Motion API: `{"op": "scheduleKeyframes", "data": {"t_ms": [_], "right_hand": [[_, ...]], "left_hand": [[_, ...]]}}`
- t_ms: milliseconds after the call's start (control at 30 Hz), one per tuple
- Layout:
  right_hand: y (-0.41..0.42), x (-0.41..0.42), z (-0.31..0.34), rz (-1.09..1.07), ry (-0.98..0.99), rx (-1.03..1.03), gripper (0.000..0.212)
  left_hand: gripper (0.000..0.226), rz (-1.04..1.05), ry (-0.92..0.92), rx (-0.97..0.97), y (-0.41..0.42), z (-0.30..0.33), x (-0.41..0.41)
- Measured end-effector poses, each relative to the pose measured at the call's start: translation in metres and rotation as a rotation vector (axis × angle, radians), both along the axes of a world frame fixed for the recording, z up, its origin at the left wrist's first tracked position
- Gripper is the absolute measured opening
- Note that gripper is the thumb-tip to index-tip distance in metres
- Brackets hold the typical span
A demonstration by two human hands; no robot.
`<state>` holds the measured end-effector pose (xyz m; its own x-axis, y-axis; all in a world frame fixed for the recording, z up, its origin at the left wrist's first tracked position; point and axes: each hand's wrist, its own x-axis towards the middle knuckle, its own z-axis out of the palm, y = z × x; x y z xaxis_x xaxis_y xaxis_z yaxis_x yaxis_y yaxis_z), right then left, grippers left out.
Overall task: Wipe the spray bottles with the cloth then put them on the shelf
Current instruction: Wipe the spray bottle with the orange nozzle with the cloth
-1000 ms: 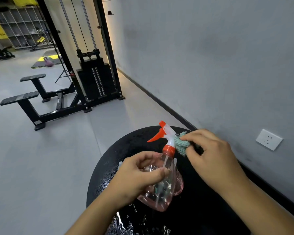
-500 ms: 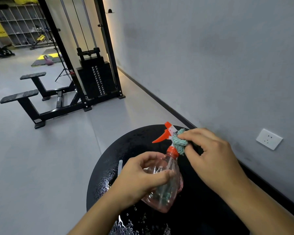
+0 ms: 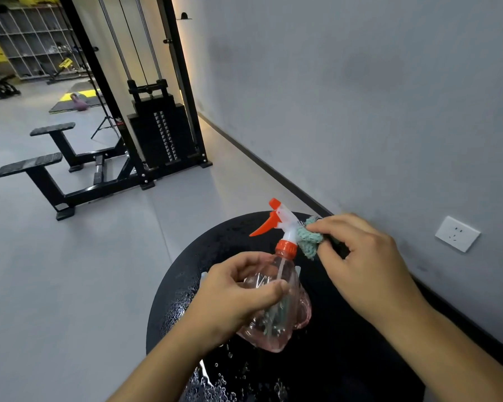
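A clear pinkish spray bottle (image 3: 282,311) with an orange collar, orange trigger and white nozzle head is held tilted above a round black table (image 3: 186,288). My left hand (image 3: 238,297) grips the bottle's body. My right hand (image 3: 360,265) pinches a bunched teal cloth (image 3: 308,239) and presses it against the back of the white spray head, just above the collar. The cloth's far part is hidden behind my fingers.
Water drops lie on the table's wet top near its front edge (image 3: 215,384). A grey wall with a white socket (image 3: 457,233) runs along the right. A black cable weight machine (image 3: 157,134) and its bench pads (image 3: 29,163) stand on the grey floor behind. Cubby shelving (image 3: 32,39) is far back left.
The bottle tilted right and back left between the frames while my right hand rubbed the cloth over the spray head. My left hand kept its grip on the body.
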<state>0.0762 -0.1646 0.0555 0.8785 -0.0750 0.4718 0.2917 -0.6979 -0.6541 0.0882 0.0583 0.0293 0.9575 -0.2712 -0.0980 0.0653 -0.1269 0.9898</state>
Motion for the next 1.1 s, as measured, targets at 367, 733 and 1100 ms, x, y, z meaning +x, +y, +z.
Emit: {"op": "scheduleKeyframes", "data": {"t_ms": [367, 733, 1100], "right_hand": [[-0.004, 0.003, -0.001, -0.05, -0.003, 0.004, 0.031], [0.002, 0.002, 0.0, 0.012, 0.0, 0.012, 0.033], [0.0, 0.005, -0.005, 0.054, 0.056, -0.058, 0.03]], "left_hand": [[0.05, 0.017, 0.023, -0.024, 0.003, 0.0, 0.003], [0.049, -0.027, 0.002, 0.144, 0.001, -0.006, -0.001], [0.041, -0.065, -0.069, 0.302, -0.003, -0.011, -0.003]]}}
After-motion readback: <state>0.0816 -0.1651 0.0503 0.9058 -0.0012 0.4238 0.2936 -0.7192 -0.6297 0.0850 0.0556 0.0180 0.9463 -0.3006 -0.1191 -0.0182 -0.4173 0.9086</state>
